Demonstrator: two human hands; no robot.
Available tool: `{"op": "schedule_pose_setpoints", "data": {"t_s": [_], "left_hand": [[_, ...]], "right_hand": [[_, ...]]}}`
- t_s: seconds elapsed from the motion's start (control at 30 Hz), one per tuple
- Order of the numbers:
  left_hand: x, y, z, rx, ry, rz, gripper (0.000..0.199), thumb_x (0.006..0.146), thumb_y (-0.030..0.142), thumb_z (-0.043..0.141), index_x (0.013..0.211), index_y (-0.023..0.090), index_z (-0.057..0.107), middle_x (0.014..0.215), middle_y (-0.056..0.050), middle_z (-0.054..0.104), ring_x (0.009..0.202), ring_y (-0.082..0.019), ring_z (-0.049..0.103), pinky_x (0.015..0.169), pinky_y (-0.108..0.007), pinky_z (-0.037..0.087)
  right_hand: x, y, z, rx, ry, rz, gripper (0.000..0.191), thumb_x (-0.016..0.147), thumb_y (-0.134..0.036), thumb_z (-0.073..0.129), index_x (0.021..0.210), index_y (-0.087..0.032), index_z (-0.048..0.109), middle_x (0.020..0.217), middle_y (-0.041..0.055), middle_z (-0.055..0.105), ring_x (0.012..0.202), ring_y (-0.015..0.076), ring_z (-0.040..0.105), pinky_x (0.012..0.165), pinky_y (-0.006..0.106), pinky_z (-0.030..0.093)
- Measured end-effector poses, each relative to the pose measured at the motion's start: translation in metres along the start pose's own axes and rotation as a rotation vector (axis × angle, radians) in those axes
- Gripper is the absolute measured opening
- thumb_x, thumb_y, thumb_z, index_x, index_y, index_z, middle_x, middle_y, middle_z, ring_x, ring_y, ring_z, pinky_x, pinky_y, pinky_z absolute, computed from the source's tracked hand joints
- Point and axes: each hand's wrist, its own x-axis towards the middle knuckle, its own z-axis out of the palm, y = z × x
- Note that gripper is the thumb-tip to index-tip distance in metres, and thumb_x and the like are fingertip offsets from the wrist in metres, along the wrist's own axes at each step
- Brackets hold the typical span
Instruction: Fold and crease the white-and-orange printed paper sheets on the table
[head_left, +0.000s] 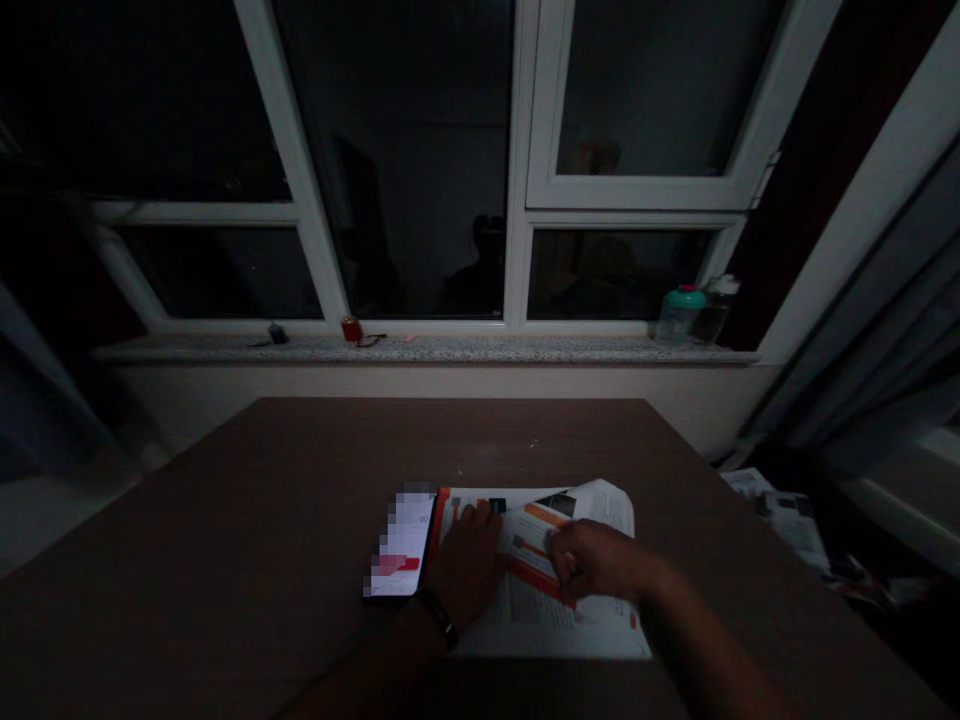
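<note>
Viewing remotely, I have two bare hands low in the centre of the frame, apart from each other, both on a magazine [555,635]. It lies on the brown table [225,540], lower centre. Left hand [469,570], dark wristband [437,615] on the wrist, is spread over the magazine's left part, fingers slightly bent; I read that as pinning it so it won't slide. Right hand [600,562] is curled closed on a page [534,528] bent over diagonally; looks like a pinch holding the fold, though I can't see every fingertip. Phone [403,535], screen lit, sits just left of the magazine, probably so it's readable without covering print; can't tell if they touch. Green-lidded bottle [681,312] at right on the windowsill [465,348], likely parked there to spare table space.
</note>
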Motion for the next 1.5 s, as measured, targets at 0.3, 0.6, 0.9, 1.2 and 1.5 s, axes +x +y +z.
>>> {"op": "schedule_pose_setpoints", "data": {"t_s": [0.3, 0.6, 0.9, 1.2, 1.5], "left_hand": [[-0.0003, -0.0008, 0.0044, 0.006, 0.021, 0.0, 0.032, 0.086, 0.025, 0.06, 0.116, 0.016, 0.055, 0.134, -0.012, 0.047, 0.121, -0.03, 0.043, 0.104, -0.044, 0.036], [-0.0003, -0.001, 0.0041, 0.02, 0.02, 0.008, 0.031, 0.086, 0.021, 0.059, 0.115, 0.015, 0.055, 0.134, -0.011, 0.048, 0.12, -0.03, 0.044, 0.102, -0.044, 0.037], [0.0, 0.002, 0.0004, -0.013, -0.005, 0.032, 0.026, 0.087, 0.019, 0.054, 0.113, 0.02, 0.056, 0.126, -0.007, 0.053, 0.117, -0.028, 0.045, 0.096, -0.044, 0.04], [-0.0008, 0.0038, 0.0054, 0.045, -0.017, 0.071, 0.039, 0.089, 0.014, 0.05, 0.127, 0.023, 0.049, 0.131, -0.005, 0.052, 0.121, -0.03, 0.042, 0.097, -0.05, 0.04], [-0.003, 0.002, 0.0057, 0.05, -0.026, 0.077, 0.04, 0.091, 0.017, 0.049, 0.13, 0.023, 0.048, 0.138, -0.005, 0.049, 0.124, -0.032, 0.04, 0.097, -0.05, 0.04]], "right_hand": [[-0.0012, 0.0002, -0.001, 0.01, 0.0, -0.002, 0.019, 0.065, -0.025, 0.081, 0.071, -0.018, 0.065, 0.071, -0.0047, 0.063, 0.064, 0.011, 0.055, 0.057, 0.02, 0.034], [-0.0003, 0.001, 0.0001, 0.012, -0.014, 0.002, 0.018, 0.065, -0.025, 0.081, 0.07, -0.018, 0.065, 0.072, -0.0044, 0.063, 0.064, 0.0108, 0.056, 0.057, 0.019, 0.035], [0.0001, -0.0002, 0.0002, 0.013, -0.008, -0.004, 0.018, 0.066, -0.026, 0.081, 0.07, -0.018, 0.065, 0.073, -0.0034, 0.064, 0.065, 0.0115, 0.056, 0.06, 0.02, 0.037], [0.0015, 0.0022, 0.0015, 0.015, -0.008, 0.009, 0.02, 0.063, -0.024, 0.082, 0.069, -0.018, 0.064, 0.071, -0.0048, 0.063, 0.062, 0.0106, 0.055, 0.058, 0.02, 0.034], [-0.0011, -0.0057, -0.0011, 0.003, 0.006, -0.002, 0.013, 0.069, -0.023, 0.074, 0.068, -0.017, 0.062, 0.07, -0.0045, 0.061, 0.061, 0.0095, 0.052, 0.057, 0.02, 0.033]]}}
